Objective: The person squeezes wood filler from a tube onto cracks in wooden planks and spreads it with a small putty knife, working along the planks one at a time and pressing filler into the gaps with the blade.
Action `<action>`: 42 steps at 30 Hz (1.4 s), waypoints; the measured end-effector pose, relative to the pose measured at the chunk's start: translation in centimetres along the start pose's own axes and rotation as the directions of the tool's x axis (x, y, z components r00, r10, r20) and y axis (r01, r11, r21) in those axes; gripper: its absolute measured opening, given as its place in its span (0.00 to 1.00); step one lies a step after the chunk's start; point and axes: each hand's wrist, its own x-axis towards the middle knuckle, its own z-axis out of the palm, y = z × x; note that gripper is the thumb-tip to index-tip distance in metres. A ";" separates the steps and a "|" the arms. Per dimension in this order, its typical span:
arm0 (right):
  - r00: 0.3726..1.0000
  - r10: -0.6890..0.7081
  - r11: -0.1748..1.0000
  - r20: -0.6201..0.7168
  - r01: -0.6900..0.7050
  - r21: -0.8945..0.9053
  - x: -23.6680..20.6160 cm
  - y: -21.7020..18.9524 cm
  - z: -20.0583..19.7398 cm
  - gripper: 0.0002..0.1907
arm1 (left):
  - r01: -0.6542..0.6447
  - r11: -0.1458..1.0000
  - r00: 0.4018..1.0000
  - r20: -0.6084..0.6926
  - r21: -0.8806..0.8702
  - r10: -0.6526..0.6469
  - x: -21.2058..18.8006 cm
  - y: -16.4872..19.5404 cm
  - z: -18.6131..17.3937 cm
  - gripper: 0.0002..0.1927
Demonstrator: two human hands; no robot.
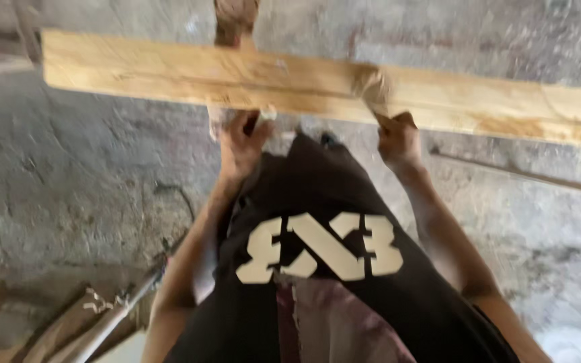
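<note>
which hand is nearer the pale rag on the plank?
Right. The right hand presses the pale rag onto the wooden plank; the left hand sits further along, under the plank's near edge.

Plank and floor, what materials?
Plank: looks like raw, unfinished wood, pale yellow with visible grain and knots. Floor: probably rough concrete or cement, grey, mottled and cracked; blur leaves it open. Both hands, left and right, are at the plank's near edge.

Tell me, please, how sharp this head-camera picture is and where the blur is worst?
Head view: soft throughout, with motion blur; worst on the right hand and the smeared patch of the wooden plank just above it; the left hand is blurred too; light is even and dim on the concrete floor, no glare.
</note>
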 end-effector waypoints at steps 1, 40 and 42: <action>0.995 -0.096 0.995 -0.012 0.097 0.008 0.5 -0.8 -0.7 0.20 | 0.021 0.998 1.000 -0.013 0.052 -0.020 0.3 0.4 0.0 0.14; 0.947 -0.212 0.939 0.241 0.266 -0.218 6.9 2.2 -5.9 0.08 | -0.016 0.999 1.000 -0.019 -0.052 0.015 0.3 3.2 -0.2 0.13; 0.955 -0.063 0.885 0.288 0.187 -0.427 6.8 2.7 -5.9 0.11 | -0.027 0.998 0.999 -0.025 -0.056 0.026 0.4 3.2 -0.2 0.11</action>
